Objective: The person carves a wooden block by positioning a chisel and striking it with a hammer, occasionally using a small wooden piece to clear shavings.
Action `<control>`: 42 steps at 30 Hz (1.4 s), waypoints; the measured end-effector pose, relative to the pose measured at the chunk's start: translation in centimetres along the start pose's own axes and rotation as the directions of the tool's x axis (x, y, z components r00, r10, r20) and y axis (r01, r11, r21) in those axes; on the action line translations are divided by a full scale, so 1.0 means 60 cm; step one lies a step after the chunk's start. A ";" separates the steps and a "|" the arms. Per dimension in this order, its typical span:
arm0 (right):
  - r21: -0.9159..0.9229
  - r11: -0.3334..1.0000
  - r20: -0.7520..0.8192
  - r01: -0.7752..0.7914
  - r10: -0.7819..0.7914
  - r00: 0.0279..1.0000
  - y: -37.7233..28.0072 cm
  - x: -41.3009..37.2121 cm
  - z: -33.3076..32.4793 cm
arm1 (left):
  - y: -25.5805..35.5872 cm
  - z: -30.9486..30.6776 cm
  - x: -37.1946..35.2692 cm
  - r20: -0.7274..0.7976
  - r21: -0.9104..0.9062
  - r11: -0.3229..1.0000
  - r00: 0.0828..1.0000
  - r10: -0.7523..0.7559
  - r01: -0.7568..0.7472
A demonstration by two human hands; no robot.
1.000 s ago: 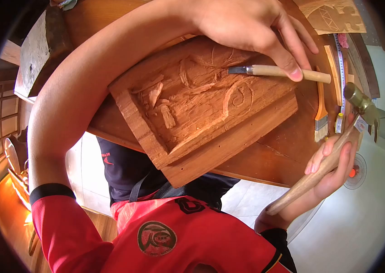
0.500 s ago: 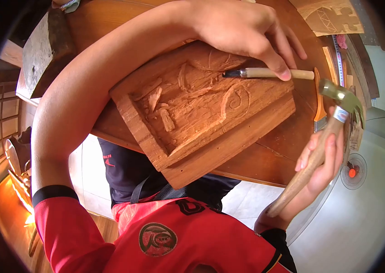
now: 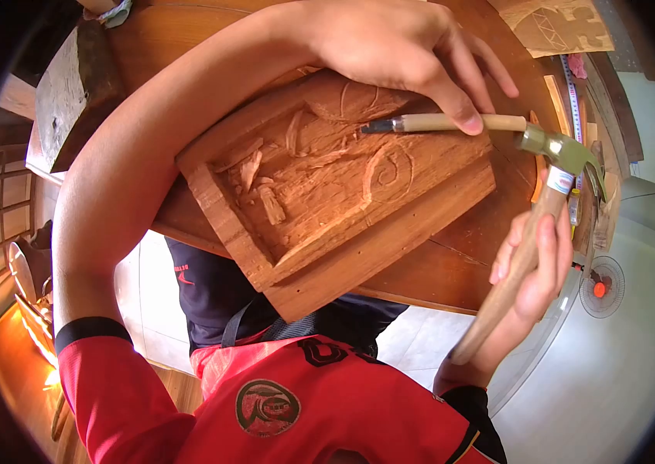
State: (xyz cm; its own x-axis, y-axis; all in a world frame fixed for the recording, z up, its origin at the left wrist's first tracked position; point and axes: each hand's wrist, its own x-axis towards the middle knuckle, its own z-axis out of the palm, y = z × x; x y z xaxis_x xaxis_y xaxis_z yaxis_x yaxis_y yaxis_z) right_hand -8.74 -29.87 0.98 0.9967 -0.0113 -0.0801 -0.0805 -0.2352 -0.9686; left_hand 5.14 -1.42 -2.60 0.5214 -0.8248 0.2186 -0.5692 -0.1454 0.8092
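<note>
My left hand (image 3: 412, 58) reaches round over the carved wooden block (image 3: 319, 193), fingers closed on the pale handle of a chisel (image 3: 428, 122). Its dark blade tip rests on the carved surface, pointing left, beside an incised spiral. In my right hand (image 3: 540, 267) is a hammer (image 3: 563, 155), gripped by its wooden handle. The hammer's face touches, or nearly touches, the butt of the chisel handle. Loose wood chips (image 3: 271, 205) lie in the recessed part of the block.
The block sits on a round brown table (image 3: 188, 23). Along the right edge are a tape measure (image 3: 574, 100), wood strips and a carved panel (image 3: 563, 27). A dark wooden block (image 3: 83, 93) stands at the upper left. A fan (image 3: 601, 287) is beyond the table.
The hammer head has swung left to the chisel's butt. Chisel and left hand have shifted slightly left, and the block has moved a little left too.
</note>
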 end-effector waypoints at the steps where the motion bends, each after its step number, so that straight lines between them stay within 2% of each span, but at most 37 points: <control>1: 0.009 1.000 -0.024 0.001 -0.001 1.000 -0.007 -0.002 -0.002 | -0.001 0.000 -0.006 -0.005 -0.013 1.000 1.000 -0.012 0.012; 4: 0.074 0.996 -0.112 0.045 -0.037 0.993 -0.013 0.009 0.001 | -0.007 0.004 -0.009 -0.025 -0.056 0.998 0.999 -0.027 0.025; 6: 0.011 1.000 -0.023 0.002 -0.002 1.000 -0.011 0.002 0.016 | -0.005 0.003 -0.014 -0.025 0.025 0.998 0.998 -0.053 0.054; 7: -0.019 1.000 0.020 -0.018 0.018 1.000 -0.010 -0.001 0.019 | -0.009 0.003 -0.014 -0.034 0.003 1.000 0.999 -0.014 0.015; 8: 0.043 0.998 -0.011 -0.045 0.045 0.999 -0.009 -0.002 0.014 | -0.012 0.003 -0.014 -0.043 -0.017 1.000 0.999 0.025 -0.025; 9: 0.038 0.999 -0.023 -0.034 0.034 0.999 -0.012 -0.002 0.003 | -0.010 0.003 -0.014 -0.051 -0.037 0.997 0.997 0.063 -0.065; 10: 0.059 0.998 -0.032 0.008 -0.006 0.999 -0.013 0.005 -0.006 | -0.007 0.005 -0.017 -0.043 -0.066 0.998 0.999 0.012 -0.015; 11: 0.078 0.996 -0.045 0.051 -0.047 0.998 -0.016 0.013 -0.013 | -0.005 0.007 -0.017 -0.065 -0.093 0.995 0.997 0.031 -0.037; 12: 0.049 0.997 -0.103 0.054 -0.049 0.994 -0.027 0.019 -0.012 | -0.002 0.008 -0.016 -0.086 -0.118 0.991 0.995 0.050 -0.060; 16: 0.027 0.993 -0.047 0.112 -0.111 0.993 -0.035 0.023 -0.027 | 0.032 0.009 -0.032 -0.156 -0.162 0.981 0.985 0.079 -0.104; 18: 0.003 0.995 -0.083 0.101 -0.101 0.991 -0.041 0.018 -0.008 | 0.052 -0.003 -0.034 -0.098 -0.254 0.963 0.993 0.068 -0.091; 20: 0.000 0.996 -0.110 0.092 -0.092 0.990 -0.044 0.012 0.012 | 0.046 -0.006 -0.024 -0.037 -0.367 0.930 0.999 -0.002 -0.012; 22: -0.013 0.996 -0.067 0.090 -0.091 0.994 -0.042 0.007 0.013 | 0.031 -0.020 -0.020 0.056 -0.477 0.878 0.998 -0.012 0.037; 23: -0.021 0.996 -0.044 0.090 -0.091 0.995 -0.042 0.005 0.013 | 0.025 -0.036 -0.021 0.112 -0.527 0.849 0.993 0.032 0.032; 25: -0.010 0.994 -0.064 0.109 -0.109 0.992 -0.047 0.004 0.014 | 0.017 -0.031 -0.020 0.107 -0.518 0.854 0.994 0.015 0.043; 26: -0.005 0.993 -0.074 0.120 -0.120 0.990 -0.049 0.004 0.014 | 0.012 -0.006 -0.014 0.047 -0.457 0.888 0.998 -0.044 0.061; 28: 0.002 0.991 -0.070 0.137 -0.136 0.988 -0.050 0.005 0.015 | 0.027 0.006 -0.019 -0.060 -0.377 0.926 0.998 -0.014 -0.010; 29: 0.007 0.990 -0.068 0.144 -0.143 0.987 -0.049 0.005 0.016 | 0.035 0.000 -0.034 -0.098 -0.356 0.929 0.993 0.071 -0.102; 31: -0.069 0.992 -0.072 0.102 -0.106 0.992 -0.043 -0.001 0.019 | 0.029 -0.003 -0.032 -0.079 -0.341 0.924 0.984 0.158 -0.175; 32: -0.108 0.991 -0.077 0.079 -0.088 0.993 -0.039 -0.007 0.019 | 0.007 0.000 -0.013 -0.025 -0.352 0.922 0.986 0.163 -0.161; 34: -0.051 0.992 -0.083 0.112 -0.116 0.990 -0.033 -0.008 -0.002 | 0.004 0.004 -0.008 0.005 -0.334 0.936 0.992 0.124 -0.115; 37: -0.004 0.993 -0.130 0.117 -0.116 0.985 -0.037 -0.007 -0.006 | 0.012 0.002 -0.024 -0.049 -0.295 0.953 0.997 0.053 -0.065; 39: 0.030 0.992 -0.144 0.126 -0.121 0.982 -0.035 -0.008 -0.001 | 0.032 -0.008 -0.035 -0.057 -0.306 0.949 0.997 0.058 -0.073; 42: 0.000 0.992 -0.115 0.129 -0.128 0.985 -0.037 -0.016 0.018 | 0.067 -0.006 -0.042 -0.070 -0.327 0.945 0.998 -0.002 -0.021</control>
State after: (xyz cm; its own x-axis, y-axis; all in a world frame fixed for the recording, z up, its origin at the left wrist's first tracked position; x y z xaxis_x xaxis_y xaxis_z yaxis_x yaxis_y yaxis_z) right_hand -9.54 -28.30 2.96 0.9931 -0.0925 0.0723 0.0489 -0.2345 -0.9709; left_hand 1.80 0.27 0.30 0.5657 -0.7845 0.2541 -0.3407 0.0583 0.9384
